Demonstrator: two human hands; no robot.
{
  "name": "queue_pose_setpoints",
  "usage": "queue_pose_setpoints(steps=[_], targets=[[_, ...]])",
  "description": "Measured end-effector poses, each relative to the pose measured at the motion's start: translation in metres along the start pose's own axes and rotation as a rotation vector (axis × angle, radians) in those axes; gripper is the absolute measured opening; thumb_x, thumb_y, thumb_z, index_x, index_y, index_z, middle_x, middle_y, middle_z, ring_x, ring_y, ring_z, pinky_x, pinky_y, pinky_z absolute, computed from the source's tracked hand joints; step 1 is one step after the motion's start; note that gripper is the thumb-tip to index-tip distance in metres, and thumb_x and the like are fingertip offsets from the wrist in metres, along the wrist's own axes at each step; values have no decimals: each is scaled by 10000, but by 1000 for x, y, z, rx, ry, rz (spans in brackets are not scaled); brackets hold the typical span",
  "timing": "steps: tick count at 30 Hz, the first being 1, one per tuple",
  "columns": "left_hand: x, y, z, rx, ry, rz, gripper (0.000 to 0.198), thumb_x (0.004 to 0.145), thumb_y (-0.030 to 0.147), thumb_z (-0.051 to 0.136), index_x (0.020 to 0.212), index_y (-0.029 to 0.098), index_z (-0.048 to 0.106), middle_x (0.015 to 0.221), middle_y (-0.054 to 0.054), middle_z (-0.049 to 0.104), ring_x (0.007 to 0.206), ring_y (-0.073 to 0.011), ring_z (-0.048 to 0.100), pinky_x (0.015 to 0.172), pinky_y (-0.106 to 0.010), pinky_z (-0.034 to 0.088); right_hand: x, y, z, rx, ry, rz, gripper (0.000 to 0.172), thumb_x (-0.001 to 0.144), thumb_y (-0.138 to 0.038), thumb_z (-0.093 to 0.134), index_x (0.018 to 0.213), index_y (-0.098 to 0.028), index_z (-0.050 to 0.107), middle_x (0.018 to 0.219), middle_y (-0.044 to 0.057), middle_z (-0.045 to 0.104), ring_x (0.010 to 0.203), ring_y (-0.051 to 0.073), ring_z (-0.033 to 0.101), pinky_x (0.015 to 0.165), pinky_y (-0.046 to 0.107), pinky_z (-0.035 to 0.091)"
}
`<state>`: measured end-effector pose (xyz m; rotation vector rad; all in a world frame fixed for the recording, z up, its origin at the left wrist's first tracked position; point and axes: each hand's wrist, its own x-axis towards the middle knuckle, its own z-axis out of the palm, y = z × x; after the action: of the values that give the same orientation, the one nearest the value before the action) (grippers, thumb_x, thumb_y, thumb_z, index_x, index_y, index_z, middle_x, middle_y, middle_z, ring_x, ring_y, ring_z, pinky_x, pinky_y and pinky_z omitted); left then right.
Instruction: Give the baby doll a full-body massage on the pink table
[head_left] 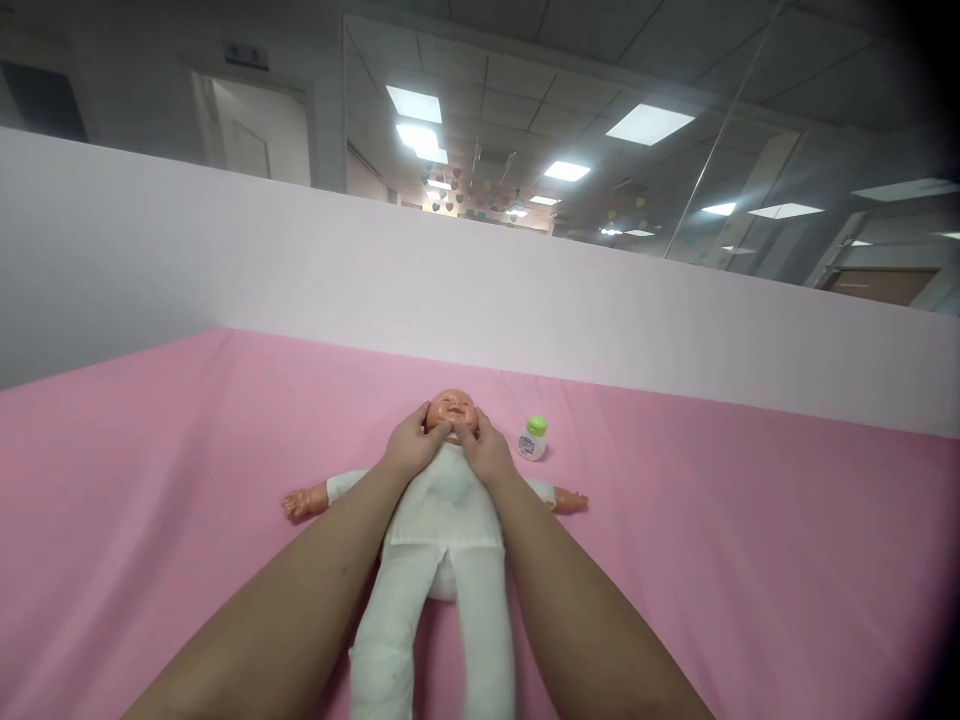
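A baby doll (450, 500) with a white cloth body lies on its back on a pink sheet, its arms spread to both sides. My left hand (411, 443) cups one side of the doll's head, the thumb resting by its chin. On the other side, my right hand (487, 450) mirrors it, the thumb also near the chin. The fingers of both hands curl behind the head and are partly hidden. Just right of my right hand stands a small clear bottle (532, 440) with a green cap and a printed label.
The pink sheet (712, 540) covers the padded surface around the doll. A low white wall (450, 280) runs along the back and left. Behind it are glass panes, a doorway (262, 130) and lit ceiling panels.
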<state>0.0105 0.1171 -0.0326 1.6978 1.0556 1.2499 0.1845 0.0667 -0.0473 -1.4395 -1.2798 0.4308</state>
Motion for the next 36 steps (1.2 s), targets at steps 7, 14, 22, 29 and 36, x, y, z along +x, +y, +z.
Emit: queue_pose_setpoints(steps=[7, 14, 22, 29, 36], targets=[[-3, -14, 2, -50, 67, 1, 639, 761, 482, 814, 1327, 222, 671, 1412, -122, 634, 1345, -340, 552, 1157, -404, 359, -8, 4, 2, -48, 19, -49, 677, 934, -676, 512, 1462, -255, 559, 1405, 116, 631, 1319, 345, 572, 1131, 505, 391], [-12, 8, -9, 362, -3, 142, 476, 952, 566, 532, 1272, 238, 658, 1242, -131, 723, 1170, -337, 646, 994, -414, 442, -8, -9, -7, -266, 9, -134, 597, 1012, -626, 357, 1400, -244, 602, 1329, 113, 680, 1232, 308, 630, 1081, 449, 431], [-16, 23, -12, 525, -83, 200, 423, 942, 583, 525, 1176, 250, 641, 1099, -65, 746, 951, -263, 685, 771, -330, 469, -13, -25, -14, -444, -112, -100, 700, 935, -728, 456, 1442, -247, 499, 1229, 106, 713, 1113, 304, 678, 929, 402, 507], [-14, 19, -13, 440, -107, 178, 443, 923, 569, 560, 1226, 255, 639, 1119, -57, 747, 958, -261, 687, 781, -330, 483, -11, -26, -14, -438, -131, -86, 753, 921, -747, 466, 1471, -233, 450, 1233, 123, 709, 1120, 307, 678, 925, 400, 508], [-12, 15, -11, 455, -80, 126, 517, 966, 565, 482, 1344, 227, 585, 1237, -101, 714, 1072, -291, 677, 858, -373, 505, -8, -21, -13, -350, -130, -69, 693, 932, -675, 519, 1469, -239, 478, 1232, 104, 718, 1101, 282, 689, 946, 387, 514]])
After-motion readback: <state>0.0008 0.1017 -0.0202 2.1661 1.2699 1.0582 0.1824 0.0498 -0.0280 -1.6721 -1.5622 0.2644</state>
